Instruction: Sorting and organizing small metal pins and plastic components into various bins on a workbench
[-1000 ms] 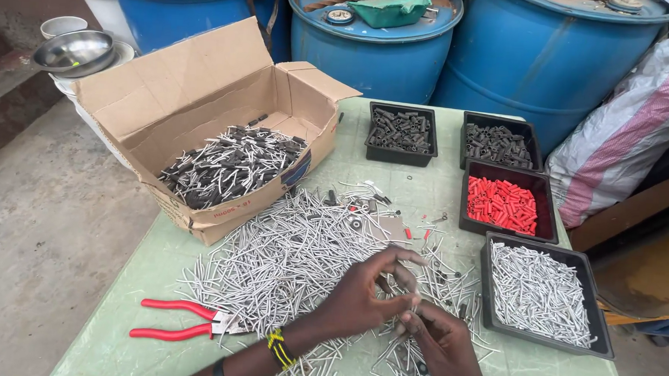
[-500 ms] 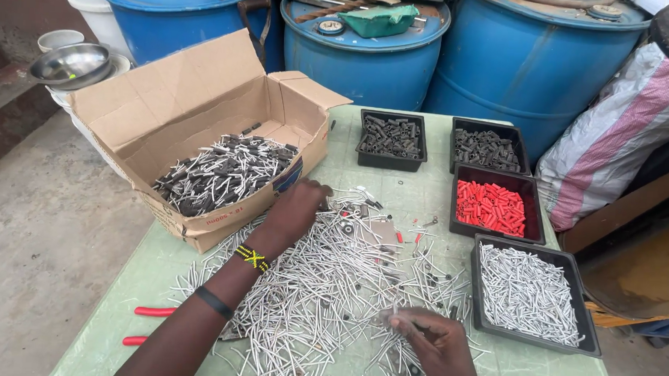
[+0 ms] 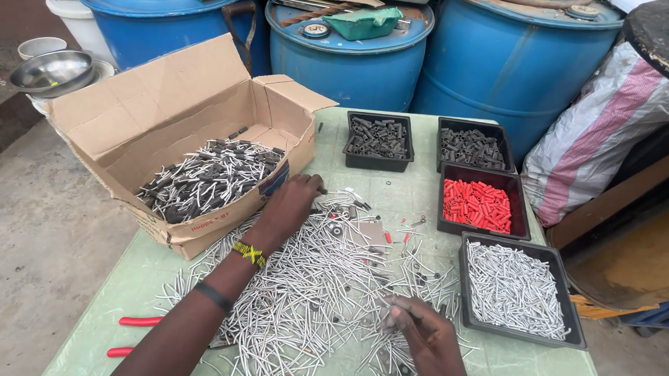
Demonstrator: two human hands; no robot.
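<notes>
Two hands [image 3: 292, 203] [image 3: 419, 327] amid metal pins [image 3: 308, 284]

Outdoor workshop yard, blue drums [image 3: 355, 61], sorting trays [image 3: 520, 335], concrete floor [image 3: 31, 257]

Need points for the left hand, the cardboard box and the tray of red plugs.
left hand [image 3: 292, 205], head view, back of the hand by the box corner.
cardboard box [image 3: 143, 101], head view, inside of the open rear flap.
tray of red plugs [image 3: 479, 174], head view, bare far rim.
</notes>
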